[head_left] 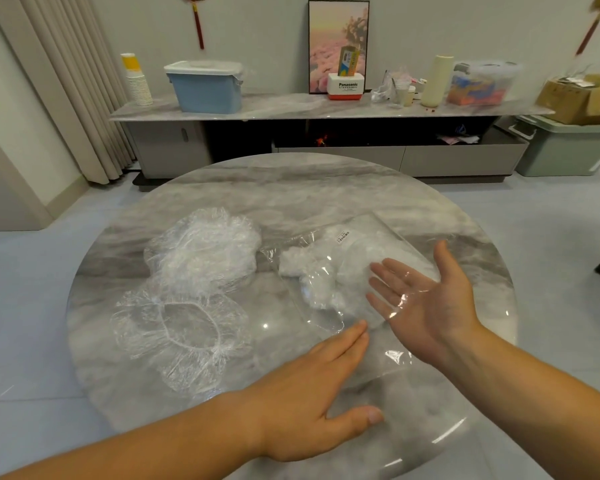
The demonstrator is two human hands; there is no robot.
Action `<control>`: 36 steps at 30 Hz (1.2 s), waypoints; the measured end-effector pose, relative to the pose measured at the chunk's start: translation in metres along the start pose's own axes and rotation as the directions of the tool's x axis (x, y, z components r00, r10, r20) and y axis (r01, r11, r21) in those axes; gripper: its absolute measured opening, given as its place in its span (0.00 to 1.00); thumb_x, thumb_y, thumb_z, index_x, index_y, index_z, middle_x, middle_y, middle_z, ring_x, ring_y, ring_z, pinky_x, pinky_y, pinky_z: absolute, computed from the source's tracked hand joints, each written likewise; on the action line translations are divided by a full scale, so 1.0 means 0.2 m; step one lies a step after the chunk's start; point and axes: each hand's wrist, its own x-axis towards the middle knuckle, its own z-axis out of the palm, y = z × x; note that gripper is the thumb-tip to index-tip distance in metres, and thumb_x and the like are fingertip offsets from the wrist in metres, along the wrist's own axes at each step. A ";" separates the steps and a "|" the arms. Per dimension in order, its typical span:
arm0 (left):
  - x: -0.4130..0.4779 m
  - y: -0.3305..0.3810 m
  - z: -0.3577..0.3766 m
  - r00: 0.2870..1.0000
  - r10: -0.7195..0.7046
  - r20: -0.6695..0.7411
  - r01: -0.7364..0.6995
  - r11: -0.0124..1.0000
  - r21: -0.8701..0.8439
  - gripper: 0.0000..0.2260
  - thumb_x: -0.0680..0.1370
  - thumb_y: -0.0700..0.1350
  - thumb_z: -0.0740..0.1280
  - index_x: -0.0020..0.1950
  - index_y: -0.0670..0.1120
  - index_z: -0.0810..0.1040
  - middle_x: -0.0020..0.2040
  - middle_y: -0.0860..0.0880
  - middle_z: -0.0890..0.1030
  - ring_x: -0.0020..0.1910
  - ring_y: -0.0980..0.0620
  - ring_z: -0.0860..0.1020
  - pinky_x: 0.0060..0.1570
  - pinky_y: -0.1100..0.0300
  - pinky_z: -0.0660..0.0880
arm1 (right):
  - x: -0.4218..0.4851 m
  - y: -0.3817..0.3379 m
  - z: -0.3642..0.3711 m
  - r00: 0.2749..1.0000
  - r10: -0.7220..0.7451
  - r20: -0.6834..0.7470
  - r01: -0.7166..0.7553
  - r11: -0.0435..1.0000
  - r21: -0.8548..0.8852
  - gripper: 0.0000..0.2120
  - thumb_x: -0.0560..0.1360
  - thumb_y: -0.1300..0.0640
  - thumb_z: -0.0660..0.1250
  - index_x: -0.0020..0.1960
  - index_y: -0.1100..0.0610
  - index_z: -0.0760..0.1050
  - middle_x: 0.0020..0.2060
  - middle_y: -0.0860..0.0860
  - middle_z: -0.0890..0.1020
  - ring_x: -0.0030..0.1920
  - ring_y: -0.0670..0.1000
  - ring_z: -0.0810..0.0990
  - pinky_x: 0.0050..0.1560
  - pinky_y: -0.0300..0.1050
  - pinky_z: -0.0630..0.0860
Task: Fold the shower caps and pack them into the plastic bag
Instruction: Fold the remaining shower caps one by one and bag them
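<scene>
Right now both hands are open. The left hand, low in the middle of the frame, lies palm down with straight fingers and thumb spread, seemingly resting on the near end of the plastic bag. The right hand, just right of centre, is turned palm up with loose fingers. Clear film glints across its palm, so it sits inside the bag's mouth or under a flap, and I cannot tell which. Neither hand grips anything.

Beyond the fingertips, a white bundle of caps already sits in the bag, so packing seems well begun. Left of centre, two caps wait loose on the round table: a crumpled cap farther back and a flat cap spread open nearer, its elastic rim showing. Both look unfolded, so folding and bagging them is what remains, as far as can be seen.
</scene>
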 end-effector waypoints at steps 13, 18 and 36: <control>0.08 -0.01 0.02 0.998 -0.066 -0.018 0.067 0.997 0.045 0.39 0.80 0.69 0.54 0.82 0.55 0.37 0.79 0.63 0.33 0.77 0.67 0.35 0.79 0.60 0.46 | -0.13 0.01 -0.19 0.990 0.030 0.138 -0.027 0.999 -0.022 0.35 0.74 0.33 0.63 0.72 0.55 0.73 0.66 0.57 0.80 0.70 0.59 0.74 0.73 0.60 0.67; 0.11 0.01 0.02 0.998 -0.065 -0.028 0.066 0.996 0.053 0.38 0.80 0.67 0.56 0.82 0.54 0.41 0.79 0.61 0.33 0.78 0.65 0.36 0.79 0.59 0.45 | -0.21 0.02 -0.23 0.998 -0.057 0.039 0.066 0.952 -0.300 0.29 0.78 0.37 0.60 0.64 0.60 0.77 0.56 0.57 0.86 0.59 0.56 0.83 0.64 0.58 0.76; -0.60 -0.43 -0.02 0.825 -0.466 -0.319 0.545 0.805 0.234 0.20 0.80 0.65 0.52 0.57 0.55 0.75 0.56 0.56 0.70 0.56 0.53 0.70 0.56 0.58 0.71 | -0.26 0.51 0.15 0.769 0.217 0.602 0.599 0.084 -0.796 0.17 0.81 0.39 0.57 0.63 0.44 0.78 0.63 0.34 0.75 0.61 0.27 0.68 0.61 0.26 0.63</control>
